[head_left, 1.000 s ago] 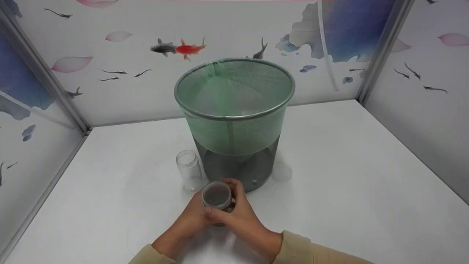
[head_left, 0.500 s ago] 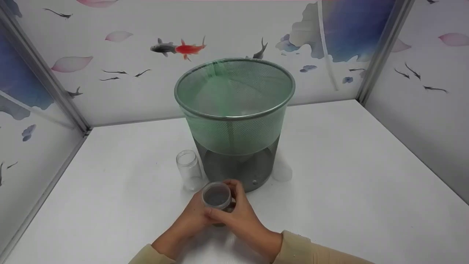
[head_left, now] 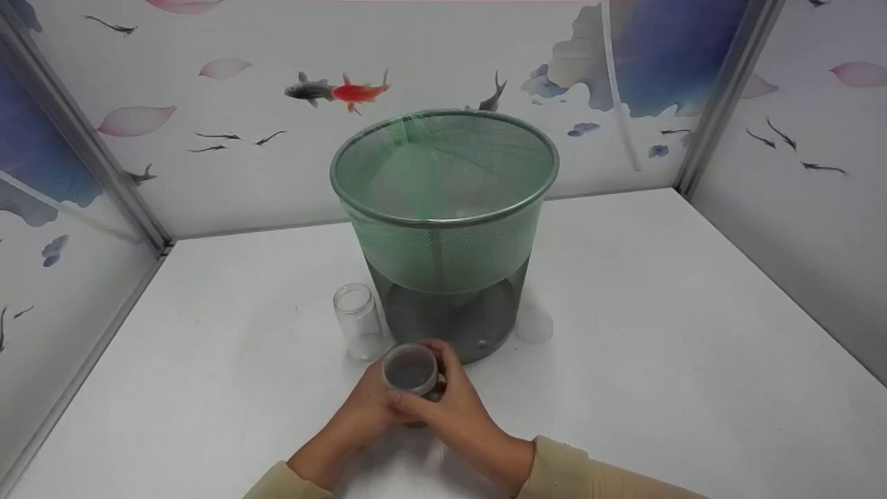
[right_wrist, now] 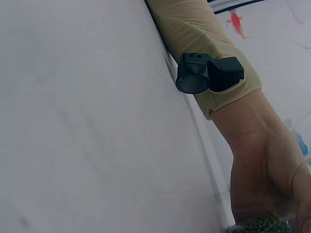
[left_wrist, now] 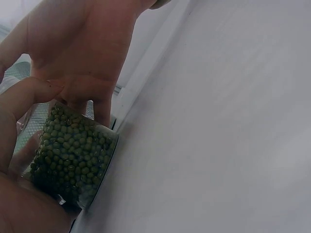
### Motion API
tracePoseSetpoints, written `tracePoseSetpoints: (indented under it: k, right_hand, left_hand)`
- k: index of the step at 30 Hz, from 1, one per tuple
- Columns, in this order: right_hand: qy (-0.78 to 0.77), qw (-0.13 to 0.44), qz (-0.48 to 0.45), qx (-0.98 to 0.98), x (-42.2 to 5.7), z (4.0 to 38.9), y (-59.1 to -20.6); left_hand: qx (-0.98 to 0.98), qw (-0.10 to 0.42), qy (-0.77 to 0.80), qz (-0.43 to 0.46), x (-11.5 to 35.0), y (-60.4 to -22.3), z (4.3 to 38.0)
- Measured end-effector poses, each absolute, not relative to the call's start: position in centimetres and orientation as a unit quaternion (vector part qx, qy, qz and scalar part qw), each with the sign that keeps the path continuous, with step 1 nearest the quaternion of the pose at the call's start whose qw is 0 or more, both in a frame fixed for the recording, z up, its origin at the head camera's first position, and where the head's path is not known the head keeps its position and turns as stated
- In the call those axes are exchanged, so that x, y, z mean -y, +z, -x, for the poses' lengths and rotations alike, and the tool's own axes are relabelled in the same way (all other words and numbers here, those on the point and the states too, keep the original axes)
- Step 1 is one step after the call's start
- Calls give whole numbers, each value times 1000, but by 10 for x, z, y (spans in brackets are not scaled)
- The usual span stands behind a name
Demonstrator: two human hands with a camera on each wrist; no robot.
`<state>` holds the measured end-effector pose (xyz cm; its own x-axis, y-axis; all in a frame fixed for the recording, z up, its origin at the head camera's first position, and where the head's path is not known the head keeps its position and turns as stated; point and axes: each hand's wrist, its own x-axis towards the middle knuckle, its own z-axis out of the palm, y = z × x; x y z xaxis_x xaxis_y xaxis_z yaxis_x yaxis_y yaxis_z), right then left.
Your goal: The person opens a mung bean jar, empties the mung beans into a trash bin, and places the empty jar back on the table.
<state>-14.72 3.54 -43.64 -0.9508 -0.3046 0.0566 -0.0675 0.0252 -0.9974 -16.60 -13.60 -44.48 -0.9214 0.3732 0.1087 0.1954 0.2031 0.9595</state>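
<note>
Both hands are around a clear jar (head_left: 410, 369) near the front of the table, below the bin in the head view. Small green beans (left_wrist: 73, 153), which look like mung beans, show through its side in the left wrist view. The left hand (head_left: 371, 405) holds the jar from the left. From the right, the right hand (head_left: 450, 398) grips it, its thumb across the near side below the rim and its fingers round the far side. The jar's lower part is mostly hidden by the hands in the head view. Beans (right_wrist: 265, 224) also show at the bottom of the right wrist view.
A tall wire-mesh bin (head_left: 450, 326) with a green liner (head_left: 443, 256) stands just beyond the hands. Left of it is an uncapped clear jar (head_left: 358, 322). A translucent round disc (head_left: 534, 326) lies on the white table (head_left: 658, 346) to its right. Printed panels surround the table.
</note>
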Motion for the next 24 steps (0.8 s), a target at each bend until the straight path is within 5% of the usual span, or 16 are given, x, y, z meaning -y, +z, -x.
tracePoseSetpoints:
  k: [24]
  right_hand:
    - [-683, 104, 133, -711, -37, 145, -435]
  left_hand:
    - [-766, 87, 611, -177, 135, -445, 166]
